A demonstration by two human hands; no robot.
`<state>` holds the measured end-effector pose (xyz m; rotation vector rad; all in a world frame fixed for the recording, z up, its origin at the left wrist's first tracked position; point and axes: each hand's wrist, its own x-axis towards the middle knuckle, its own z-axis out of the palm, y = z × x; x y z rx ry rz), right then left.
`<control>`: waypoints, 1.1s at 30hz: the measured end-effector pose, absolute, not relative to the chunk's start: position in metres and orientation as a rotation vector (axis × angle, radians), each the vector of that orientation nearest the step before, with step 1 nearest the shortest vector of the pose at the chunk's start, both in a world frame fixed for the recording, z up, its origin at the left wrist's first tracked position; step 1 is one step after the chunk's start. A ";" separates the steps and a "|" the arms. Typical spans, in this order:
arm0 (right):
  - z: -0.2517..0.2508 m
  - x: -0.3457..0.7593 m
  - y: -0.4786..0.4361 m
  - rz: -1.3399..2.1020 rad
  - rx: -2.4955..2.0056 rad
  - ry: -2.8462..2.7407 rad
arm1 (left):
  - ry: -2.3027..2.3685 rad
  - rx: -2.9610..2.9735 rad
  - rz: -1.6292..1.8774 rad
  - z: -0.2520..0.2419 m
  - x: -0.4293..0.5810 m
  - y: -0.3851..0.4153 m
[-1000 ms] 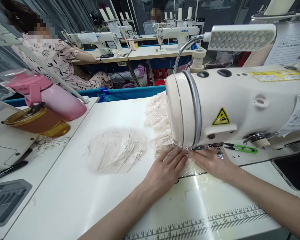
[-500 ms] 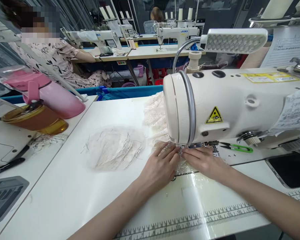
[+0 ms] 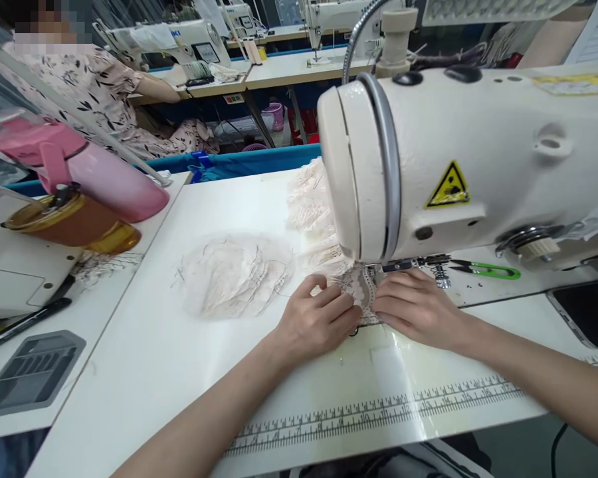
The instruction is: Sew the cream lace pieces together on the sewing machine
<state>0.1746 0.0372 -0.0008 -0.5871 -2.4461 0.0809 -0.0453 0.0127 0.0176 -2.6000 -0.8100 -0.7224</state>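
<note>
Pale lace fabric [image 3: 357, 284] lies at the needle area of a white sewing machine [image 3: 458, 159], and more of it bunches behind, left of the machine head. My left hand [image 3: 319, 315] has its fingers curled onto the near left edge of the lace. On the other side, my right hand [image 3: 418, 307] rests with fingers together, pressed on the lace just under the presser area. Its fingertips are partly hidden by the machine. A flat pile of sheer pale pieces [image 3: 239, 275] sits on the white table [image 3: 144, 372] to the left.
Green thread snips [image 3: 493, 270] and a dark phone [image 3: 588, 312] lie right of my hands. A pink bottle [image 3: 109, 179] and an amber cup [image 3: 80, 222] stand at the left. A ruler strip [image 3: 369, 415] runs along the front edge. Another person sits at the back left.
The view has shifted closer and lower. My left hand's fingers have gone from flat to curled, and the hands have moved slightly apart, showing more lace between them.
</note>
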 end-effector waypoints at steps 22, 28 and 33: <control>0.004 0.172 0.033 0.105 -0.437 -2.463 | -0.667 -2.534 -0.783 0.016 -0.043 0.009; -0.001 0.173 0.034 0.124 -0.387 -2.449 | -0.643 -2.582 -0.740 0.017 -0.043 0.009; -0.006 0.173 0.036 0.102 -0.399 -2.465 | -0.872 -2.783 -0.656 0.014 -0.043 0.010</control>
